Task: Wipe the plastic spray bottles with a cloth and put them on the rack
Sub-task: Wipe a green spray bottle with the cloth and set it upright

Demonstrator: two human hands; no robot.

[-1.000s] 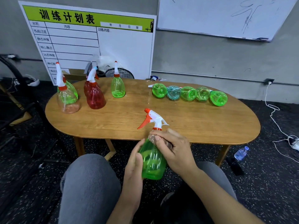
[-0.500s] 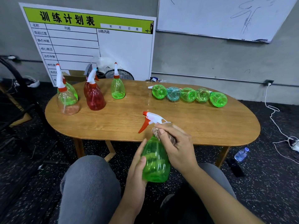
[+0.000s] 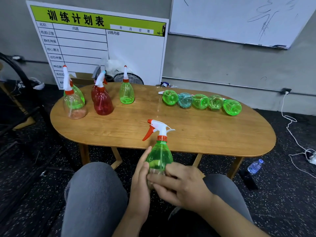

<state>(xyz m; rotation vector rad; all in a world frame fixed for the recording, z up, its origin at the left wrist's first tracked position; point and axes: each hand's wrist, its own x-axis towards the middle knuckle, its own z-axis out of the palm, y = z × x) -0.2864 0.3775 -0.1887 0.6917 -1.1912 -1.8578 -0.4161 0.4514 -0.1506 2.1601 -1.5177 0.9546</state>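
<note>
Green spray bottle (image 3: pixel 159 156) is held upright over the lap, just in front of the near edge of the counter (image 3: pixel 205 134), not resting on it. Left hand (image 3: pixel 142 178) braces the bottle's left side with fingers mostly straight against the wall. Right hand (image 3: pixel 181 183) covers the lower body, fingers curled round the base; a cloth isn't clearly visible under them, can't tell if it's there. Bottle looks empty: thin clear plastic, so light, and probably flexes if squeezed hard. Smooth wall likely slippery, more so if damp. Best hold is the wide belly for wiping, or the neck under the red collar (image 3: pixel 161 139) for carrying; the trigger head (image 3: pixel 158 128) looks like the weak point, avoid levering on it. Other bottles: upright group at far left (image 3: pixel 102 103), row lying on sides at far right (image 3: pixel 200 101). No rack in view.
</note>
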